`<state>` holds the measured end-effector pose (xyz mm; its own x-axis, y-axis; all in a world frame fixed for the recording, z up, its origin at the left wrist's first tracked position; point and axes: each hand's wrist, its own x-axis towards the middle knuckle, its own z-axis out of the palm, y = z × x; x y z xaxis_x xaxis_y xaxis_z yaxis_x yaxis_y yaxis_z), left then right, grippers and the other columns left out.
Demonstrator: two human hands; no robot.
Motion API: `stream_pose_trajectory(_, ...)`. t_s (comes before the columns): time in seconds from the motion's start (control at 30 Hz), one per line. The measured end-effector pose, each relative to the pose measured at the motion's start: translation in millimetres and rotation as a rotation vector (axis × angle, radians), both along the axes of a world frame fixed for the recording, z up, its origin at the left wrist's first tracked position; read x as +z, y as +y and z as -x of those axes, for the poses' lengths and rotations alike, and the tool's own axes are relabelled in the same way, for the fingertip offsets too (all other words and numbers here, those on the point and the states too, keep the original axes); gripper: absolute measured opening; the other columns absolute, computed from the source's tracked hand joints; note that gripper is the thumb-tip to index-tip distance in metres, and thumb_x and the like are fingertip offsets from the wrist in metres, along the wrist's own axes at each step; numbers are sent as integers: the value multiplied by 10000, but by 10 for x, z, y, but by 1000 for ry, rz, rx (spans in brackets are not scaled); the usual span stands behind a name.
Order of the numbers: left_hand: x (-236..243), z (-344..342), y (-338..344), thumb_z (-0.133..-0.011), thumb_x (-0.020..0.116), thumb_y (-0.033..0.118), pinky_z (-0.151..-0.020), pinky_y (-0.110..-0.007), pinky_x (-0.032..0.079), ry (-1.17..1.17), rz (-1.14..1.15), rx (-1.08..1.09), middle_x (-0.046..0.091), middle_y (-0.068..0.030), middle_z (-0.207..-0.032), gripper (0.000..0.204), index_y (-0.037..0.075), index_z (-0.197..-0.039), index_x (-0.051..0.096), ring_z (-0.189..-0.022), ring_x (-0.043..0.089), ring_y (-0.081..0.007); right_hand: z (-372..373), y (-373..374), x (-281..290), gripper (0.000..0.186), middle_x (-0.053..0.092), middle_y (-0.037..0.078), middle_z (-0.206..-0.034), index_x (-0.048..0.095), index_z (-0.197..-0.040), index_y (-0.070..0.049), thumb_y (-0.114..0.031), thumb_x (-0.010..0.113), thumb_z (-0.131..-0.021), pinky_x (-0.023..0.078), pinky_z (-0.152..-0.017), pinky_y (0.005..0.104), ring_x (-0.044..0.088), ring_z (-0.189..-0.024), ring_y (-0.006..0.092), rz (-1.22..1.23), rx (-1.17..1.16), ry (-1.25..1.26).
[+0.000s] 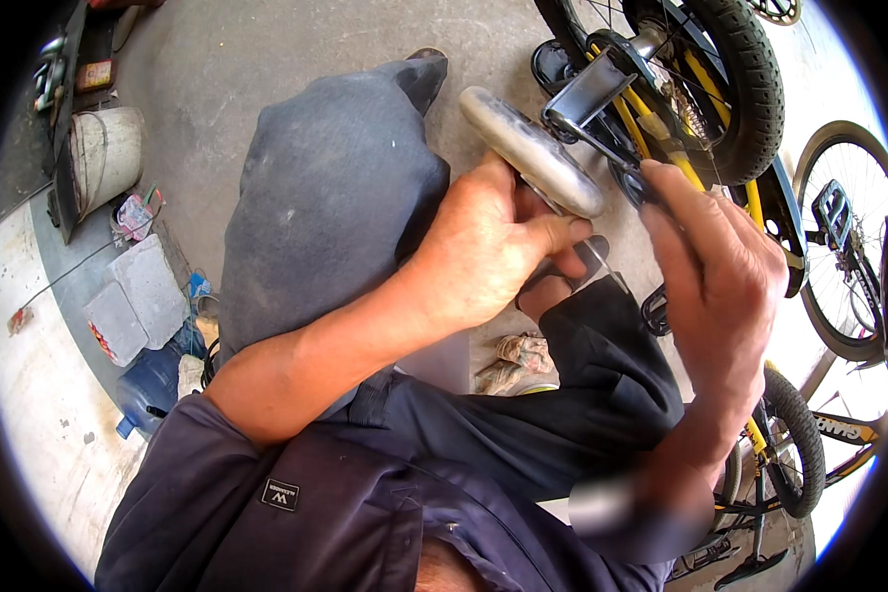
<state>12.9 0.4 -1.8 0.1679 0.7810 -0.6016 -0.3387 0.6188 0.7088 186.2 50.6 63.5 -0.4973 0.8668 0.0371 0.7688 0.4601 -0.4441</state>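
- Above the concrete floor [266, 44], a small grey-white wheel [531, 150] is hanging at a tilt in the person's left hand [474, 242].
- The left hand's fingers are pinching the wheel along its lower side, with the thumb lying near its lower end.
- The right hand [725, 257] is bending its fingers beside a metal bracket [592, 89]; whether they are gripping a part, I cannot tell, since the hand is hiding it.
- Behind the bracket, a black bicycle tyre [758, 94] is standing.
- Below the hands, a crumpled rag [518, 357] is lying on the floor.
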Motion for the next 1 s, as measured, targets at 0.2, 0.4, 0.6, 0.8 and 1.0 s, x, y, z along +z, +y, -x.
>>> stream_pose_trajectory(0.2,-32,0,-1,-877,661,3,-719,-298,571,-1,-11,19,689,-120,-931,213,-60,-1071,600,-747,687,-191,40,52,144,236,672,124,-796,692,-1063,1,-9,676,-828,505,-646,306,642,-665,203,-2,19,-137)
stream_pose_trajectory(0.4,-25,3,0,-885,644,-5,-723,-295,570,-2,-17,-7,685,-125,-955,205,-45,-1082,601,-751,687,-189,-213,107,79,200,683,131,-831,695,-1025,6,0,693,-825,513,-668,279,671,-722,196,7,-216,37)
stream_pose_trajectory(0.6,-86,5,-38,-893,649,8,-729,-300,572,0,-80,1,677,-134,-970,213,-47,-1094,603,-765,691,-198,-278,89,-147,196,679,137,-831,710,-1002,10,14,693,-806,508,-689,301,654,-731,231,126,-141,140)
stream_pose_trajectory(0.8,-82,2,-39,-900,651,20,-737,-305,572,6,-97,0,681,-138,-971,216,-50,-1100,607,-770,694,-204,-327,111,-359,223,649,114,-779,715,-1017,-3,13,690,-796,471,-676,302,598,-710,221,197,-112,285)
stream_pose_trajectory(1.0,-62,22,-23,-905,640,11,-744,-304,571,-3,-96,-31,687,-146,-979,208,-55,-1100,608,-779,699,-209,-346,169,-462,235,642,92,-775,715,-1040,-8,16,679,-810,447,-673,290,559,-702,187,263,-103,345)
